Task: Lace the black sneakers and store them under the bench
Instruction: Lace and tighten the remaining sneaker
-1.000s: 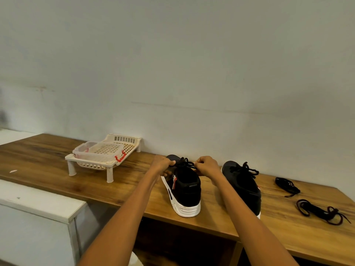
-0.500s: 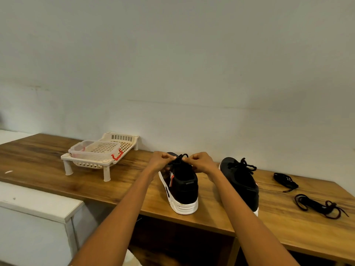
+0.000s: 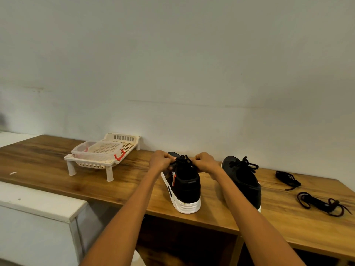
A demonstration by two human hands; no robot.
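Landmark: the black sneaker with white sole (image 3: 185, 191), heel toward the viewer, standing near the front edge of the brown wooden surface (image 3: 48, 169). Both hands occupy its lace area: left hand (image 3: 160, 162) and right hand (image 3: 204, 163), forearms crossing the front edge on either side. Just right of it stands a second black laced sneaker (image 3: 243, 181); the gap between the two is narrow and holds the right forearm. Farther right lie two loose black lace bundles (image 3: 287, 178) (image 3: 322, 203) with bare wood between them. Left of the landmark is open wood up to a cream plastic legged rack (image 3: 101, 156). Behind it, a wall stands close.
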